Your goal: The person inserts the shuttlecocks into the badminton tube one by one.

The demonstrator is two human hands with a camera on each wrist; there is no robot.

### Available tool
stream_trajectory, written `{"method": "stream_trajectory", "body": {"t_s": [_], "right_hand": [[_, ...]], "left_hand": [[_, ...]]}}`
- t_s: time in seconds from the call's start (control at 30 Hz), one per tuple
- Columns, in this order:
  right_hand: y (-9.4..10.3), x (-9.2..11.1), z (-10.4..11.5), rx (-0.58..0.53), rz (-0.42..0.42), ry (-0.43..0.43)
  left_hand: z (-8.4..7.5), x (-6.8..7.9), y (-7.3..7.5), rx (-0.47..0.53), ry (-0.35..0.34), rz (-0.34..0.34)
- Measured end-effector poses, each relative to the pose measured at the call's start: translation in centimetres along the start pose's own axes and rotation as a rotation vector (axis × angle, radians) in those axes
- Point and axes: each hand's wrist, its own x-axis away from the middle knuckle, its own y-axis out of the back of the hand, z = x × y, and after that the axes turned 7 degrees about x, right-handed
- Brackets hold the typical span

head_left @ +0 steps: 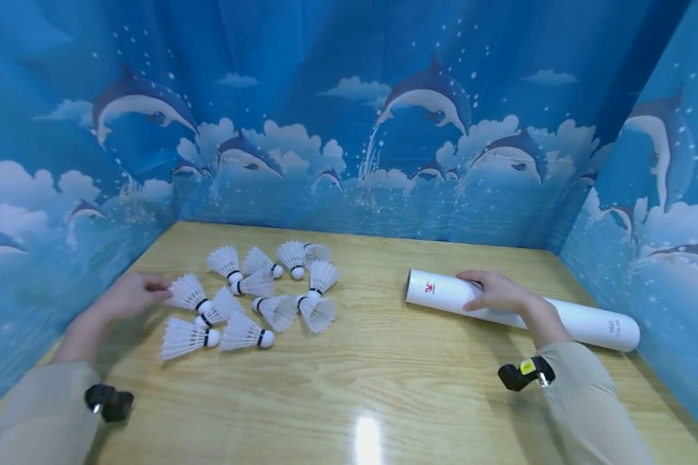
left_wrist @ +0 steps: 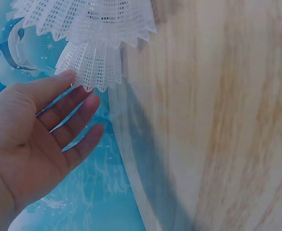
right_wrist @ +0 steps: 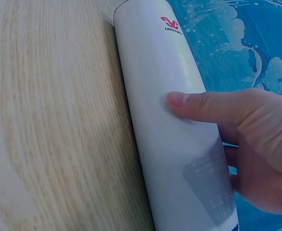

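Note:
At the left end of a group of white shuttlecocks (head_left: 245, 332), my left hand (head_left: 132, 296) pinches the skirt edge of one shuttlecock (head_left: 185, 290). The left wrist view shows the thumb on the rim of that shuttlecock's skirt (left_wrist: 90, 65), with the other fingers loosely bent below. My right hand (head_left: 497, 292) grips a long white shuttlecock tube (head_left: 581, 321) lying on its side. In the right wrist view the thumb presses the tube's near face (right_wrist: 165, 139), and the other fingers go behind it, partly hidden. A red logo marks its left end.
The shuttlecocks lie close together on the wooden table (head_left: 326, 394), several overlapping, corks pointing different ways. Blue curtains (head_left: 302, 181) with dolphins stand at the back and both sides. The tube's right end lies close to the right curtain (head_left: 663, 284).

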Motion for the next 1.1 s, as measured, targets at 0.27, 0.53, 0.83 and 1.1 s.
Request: {"method": "stream_trajectory", "body": {"t_s": [0.27,0.53,0.83,1.1], "right_hand": [[-0.1,0.3,0.4,0.007,-0.016,0.015],[-0.2,0.5,0.1,0.027,-0.055,0.067],[0.1,0.7,-0.2,0.038,-0.099,0.11],[0.8,0.9,-0.2,0.015,-0.143,0.122]], "left_hand": [[0.4,0.2,0.6,0.044,0.053,0.016],[-0.3,0.3,1.5,0.025,0.071,0.015],[-1.9,-0.4,2.1,0.025,0.084,-0.01],[-3.9,-1.3,2.1,0.017,0.075,0.0]]}}
